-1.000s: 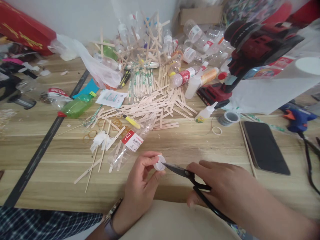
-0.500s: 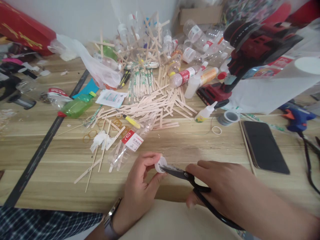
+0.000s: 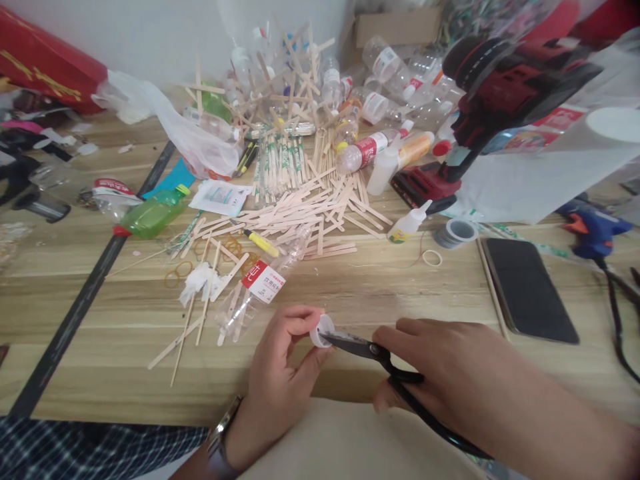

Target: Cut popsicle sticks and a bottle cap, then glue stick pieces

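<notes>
"Now that the tip of your scissors [image 3: 353,343] sits well inside the white cap [image 3: 325,323], what has changed for you?"

"A second ago the tip showed only by the cap's right-hand rim; it reaches farther in now, and the cap sits a touch nearer your right hand [image 3: 440,357]. Over the last half second, tip and cap have scarcely moved against each other."

"What would you take from that?"

"That you are working at the cap's inside, I'd judge, with your left hand [image 3: 283,367] doing the steadying. Your fingertips stand close to the point, so a slip could reach them."

"How are your hands set?"

"Your left pinches the cap between thumb and fingers, its hollow side toward your right. Your right grips the scissor handles, the blades lying together or nearly so. That dark speck in the cap is too small to call a hole or a mark."

"And around you?"

"Ahead and left of your left hand lies a clear bottle [image 3: 264,283] with a red-and-white label. Ahead of your right stands a small squeeze bottle [image 3: 407,227]; farther to its right lies a phone [image 3: 530,287]."
</notes>
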### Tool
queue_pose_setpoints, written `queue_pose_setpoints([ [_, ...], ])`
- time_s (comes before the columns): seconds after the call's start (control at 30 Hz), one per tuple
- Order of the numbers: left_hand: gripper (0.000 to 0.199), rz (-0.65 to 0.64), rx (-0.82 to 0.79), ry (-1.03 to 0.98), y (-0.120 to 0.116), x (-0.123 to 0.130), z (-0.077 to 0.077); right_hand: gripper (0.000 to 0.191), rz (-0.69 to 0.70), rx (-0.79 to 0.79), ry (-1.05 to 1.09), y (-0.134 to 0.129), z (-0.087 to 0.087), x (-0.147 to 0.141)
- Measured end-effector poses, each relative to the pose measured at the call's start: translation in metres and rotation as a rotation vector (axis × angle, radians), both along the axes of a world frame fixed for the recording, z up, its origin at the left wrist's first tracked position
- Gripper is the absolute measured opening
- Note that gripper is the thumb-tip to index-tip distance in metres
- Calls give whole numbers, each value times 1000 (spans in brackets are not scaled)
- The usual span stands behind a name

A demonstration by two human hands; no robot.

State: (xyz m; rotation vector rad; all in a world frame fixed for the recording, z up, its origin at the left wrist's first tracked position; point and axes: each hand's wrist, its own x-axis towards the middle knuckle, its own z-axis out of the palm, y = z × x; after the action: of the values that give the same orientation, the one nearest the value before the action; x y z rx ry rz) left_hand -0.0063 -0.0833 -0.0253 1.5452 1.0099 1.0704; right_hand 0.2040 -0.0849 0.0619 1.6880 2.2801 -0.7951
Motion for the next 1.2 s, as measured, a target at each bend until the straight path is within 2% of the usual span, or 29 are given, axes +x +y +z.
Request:
queue_pose_setpoints([
  [0.33,27,22,26,37,0,0,0,19,24,5,25,-1,-5,1],
  [0.67,19,69,50,55,0,0,1,16,-148,3,306,-10,-18,-1],
  [0.87,18,67,59,57,0,1,3,14,-253,-148,464,-14,-19,-2],
  [1.07,29,17,97,64,-2,-1,2,13,-326,-360,721,-19,-31,3],
  [1.1,28,25,88,54,-2,0,2,15,-338,-371,762,-20,-32,4],
  [1.2,24,67,38,-45,0,4,5,37,-365,-338,816,-21,-34,11],
])
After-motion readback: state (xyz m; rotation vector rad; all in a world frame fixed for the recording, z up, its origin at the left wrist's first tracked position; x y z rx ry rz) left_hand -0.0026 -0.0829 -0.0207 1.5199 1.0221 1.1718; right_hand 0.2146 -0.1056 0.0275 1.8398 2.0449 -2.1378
